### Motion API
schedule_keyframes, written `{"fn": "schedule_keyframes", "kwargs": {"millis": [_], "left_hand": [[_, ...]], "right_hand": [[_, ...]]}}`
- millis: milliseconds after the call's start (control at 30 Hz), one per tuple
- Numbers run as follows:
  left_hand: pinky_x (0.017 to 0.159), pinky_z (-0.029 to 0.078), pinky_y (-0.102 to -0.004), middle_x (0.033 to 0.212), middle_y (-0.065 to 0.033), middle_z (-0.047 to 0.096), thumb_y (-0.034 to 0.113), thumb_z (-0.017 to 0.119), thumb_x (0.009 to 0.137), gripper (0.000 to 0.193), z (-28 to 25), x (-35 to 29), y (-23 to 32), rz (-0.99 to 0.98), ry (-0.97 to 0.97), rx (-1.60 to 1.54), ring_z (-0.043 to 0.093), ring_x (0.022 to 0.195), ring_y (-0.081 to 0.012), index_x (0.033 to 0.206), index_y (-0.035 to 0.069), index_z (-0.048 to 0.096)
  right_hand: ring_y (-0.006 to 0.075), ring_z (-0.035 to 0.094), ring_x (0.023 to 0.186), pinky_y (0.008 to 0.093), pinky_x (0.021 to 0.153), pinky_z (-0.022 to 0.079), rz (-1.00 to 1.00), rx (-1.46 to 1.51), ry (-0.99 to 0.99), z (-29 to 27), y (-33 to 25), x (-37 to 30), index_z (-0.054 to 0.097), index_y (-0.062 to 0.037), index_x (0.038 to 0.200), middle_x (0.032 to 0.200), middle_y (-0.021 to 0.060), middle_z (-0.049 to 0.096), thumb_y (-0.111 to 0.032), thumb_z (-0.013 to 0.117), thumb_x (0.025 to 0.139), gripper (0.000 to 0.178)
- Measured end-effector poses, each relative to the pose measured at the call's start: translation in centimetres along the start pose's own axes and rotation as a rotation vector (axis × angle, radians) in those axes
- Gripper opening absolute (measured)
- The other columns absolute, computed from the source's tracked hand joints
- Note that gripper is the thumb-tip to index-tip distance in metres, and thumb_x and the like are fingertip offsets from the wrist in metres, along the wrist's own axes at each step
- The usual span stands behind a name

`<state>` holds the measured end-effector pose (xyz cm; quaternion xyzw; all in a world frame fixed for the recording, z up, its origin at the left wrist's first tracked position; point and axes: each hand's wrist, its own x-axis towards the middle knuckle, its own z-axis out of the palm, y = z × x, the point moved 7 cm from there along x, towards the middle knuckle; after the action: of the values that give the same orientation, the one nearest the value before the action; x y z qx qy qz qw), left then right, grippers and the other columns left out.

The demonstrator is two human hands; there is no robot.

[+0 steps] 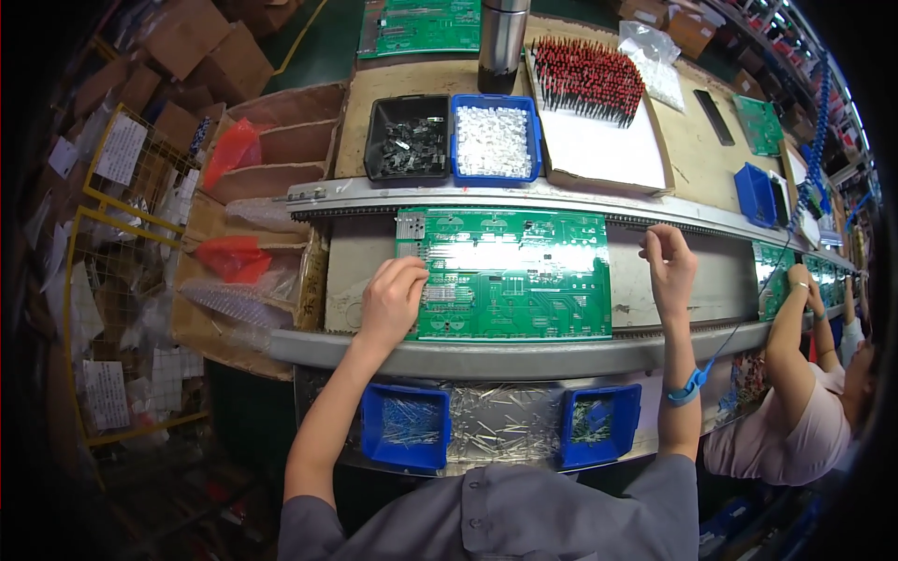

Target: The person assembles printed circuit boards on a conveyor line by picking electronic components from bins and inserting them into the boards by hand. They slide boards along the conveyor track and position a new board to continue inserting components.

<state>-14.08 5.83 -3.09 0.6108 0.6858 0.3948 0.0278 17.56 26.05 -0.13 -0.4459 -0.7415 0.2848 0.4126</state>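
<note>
A large green circuit board (514, 313) lies across the two rails in front of me, with bright glare over its upper middle. My left hand (393, 294) is at the board's left edge, its fingers curled and pressed together; whatever they hold is hidden. Just right of the board, my right hand (671, 269) is raised apart from it. Its thumb and fingertips meet in a pinch, and anything between them is too small to name. A blue wrist strap (687, 387) with a cord sits on my right forearm.
Beyond the far rail (374, 192) stand a black bin (408, 105) of dark parts, a blue bin (536, 168) of white connectors and a tray (608, 164) of red-topped parts. Nearer me, two blue bins hold thin leaded components. A co-worker's arm (790, 327) reaches over another board at right.
</note>
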Motion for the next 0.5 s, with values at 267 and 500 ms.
{"fn": "schedule_keyframes", "kwargs": {"millis": [267,500], "left_hand": [[0.072,0.049,-0.0374,0.089,-0.0114,0.062,-0.005,0.063,0.072,0.009,0.1,-0.3,0.3,0.051,-0.002,0.060,0.060,0.083,-0.0294,0.080,-0.001,0.061],[0.073,0.048,-0.0377,0.091,-0.0119,0.061,-0.005,0.063,0.073,0.009,0.0,-0.2,0.6,0.055,-0.054,0.084,0.059,0.085,-0.0299,0.082,-0.002,0.060]], "right_hand": [[0.0079,0.061,0.067,0.0221,0.061,0.051,0.026,0.013,-0.051,1.4,1.0,0.4,0.061,0.0023,0.089,0.073,0.0036,0.063,-0.006,0.059,0.088,0.009],[0.0056,0.055,0.056,0.0208,0.052,0.044,0.060,-0.063,-0.077,2.4,2.6,1.9,0.062,0.0025,0.081,0.062,0.0020,0.060,-0.010,0.064,0.085,0.013]]}}
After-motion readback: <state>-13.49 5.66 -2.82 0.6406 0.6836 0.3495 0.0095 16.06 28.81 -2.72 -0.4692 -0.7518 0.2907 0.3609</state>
